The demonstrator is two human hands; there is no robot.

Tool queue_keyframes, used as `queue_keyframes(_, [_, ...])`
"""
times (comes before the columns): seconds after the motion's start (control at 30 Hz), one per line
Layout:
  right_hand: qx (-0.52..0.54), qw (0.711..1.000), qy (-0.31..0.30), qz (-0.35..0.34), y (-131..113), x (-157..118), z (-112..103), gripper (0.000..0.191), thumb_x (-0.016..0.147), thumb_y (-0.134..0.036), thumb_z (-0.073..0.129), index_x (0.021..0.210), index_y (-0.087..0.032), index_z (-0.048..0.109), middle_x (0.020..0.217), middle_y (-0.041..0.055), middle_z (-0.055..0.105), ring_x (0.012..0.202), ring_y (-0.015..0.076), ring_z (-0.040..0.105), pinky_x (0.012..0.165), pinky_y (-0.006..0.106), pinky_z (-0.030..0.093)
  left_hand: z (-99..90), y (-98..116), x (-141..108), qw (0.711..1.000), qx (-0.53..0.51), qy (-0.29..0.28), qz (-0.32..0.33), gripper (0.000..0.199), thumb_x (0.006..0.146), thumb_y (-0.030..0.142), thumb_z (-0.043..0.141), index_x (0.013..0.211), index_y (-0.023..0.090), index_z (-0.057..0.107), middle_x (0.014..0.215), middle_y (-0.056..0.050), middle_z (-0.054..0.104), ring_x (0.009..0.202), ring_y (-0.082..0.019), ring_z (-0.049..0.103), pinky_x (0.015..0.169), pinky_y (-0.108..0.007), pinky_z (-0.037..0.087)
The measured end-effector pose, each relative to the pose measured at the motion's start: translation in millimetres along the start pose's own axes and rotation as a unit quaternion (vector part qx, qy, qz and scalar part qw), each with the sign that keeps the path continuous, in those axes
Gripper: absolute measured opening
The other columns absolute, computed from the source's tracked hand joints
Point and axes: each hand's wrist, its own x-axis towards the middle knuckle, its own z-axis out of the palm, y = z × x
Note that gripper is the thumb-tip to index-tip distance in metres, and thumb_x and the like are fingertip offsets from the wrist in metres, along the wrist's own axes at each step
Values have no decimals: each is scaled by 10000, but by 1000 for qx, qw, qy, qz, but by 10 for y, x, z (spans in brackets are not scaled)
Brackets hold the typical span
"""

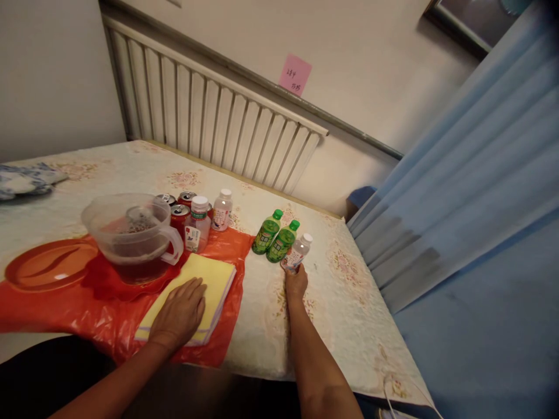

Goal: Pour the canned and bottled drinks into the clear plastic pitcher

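My left hand lies flat on a folded yellow cloth, its fingers side by side. The cloth rests on a red plastic sheet. Farther right, my right hand is wrapped round the lower part of a small clear bottle with a white cap. Two green bottles with green caps stand just left of it. Behind the cloth is another white-capped bottle, with a similar one to its right and several red cans beside it.
A clear jug with dark liquid stands on the red sheet at the left, near an orange lid. Blue-and-white cloth lies at the far left. A radiator and blue curtain border the table.
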Motion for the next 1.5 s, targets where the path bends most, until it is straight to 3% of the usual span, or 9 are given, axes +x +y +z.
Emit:
queue_keyframes(0.8, [-8, 1000, 1, -8, 30, 5, 15, 348, 783, -372, 656, 1071, -177, 672, 969, 113, 740, 859, 265, 630, 721, 303, 416, -18, 10, 4, 1000, -11, 0, -9, 372, 940, 281, 430, 1176, 168, 694, 1325, -165, 683, 1275, -313, 608, 1075, -501, 467])
queue_keyframes(1.5, [-14, 1000, -2, -11, 63, 16, 37, 338, 782, -352, 665, 1068, -172, 668, 981, 125, 741, 878, 277, 635, 744, 315, 418, 1, 0, -6, 1000, 27, 1, 13, 383, 951, 255, 427, 1201, 116, 681, 1321, -178, 681, 1265, -324, 606, 1061, -496, 462])
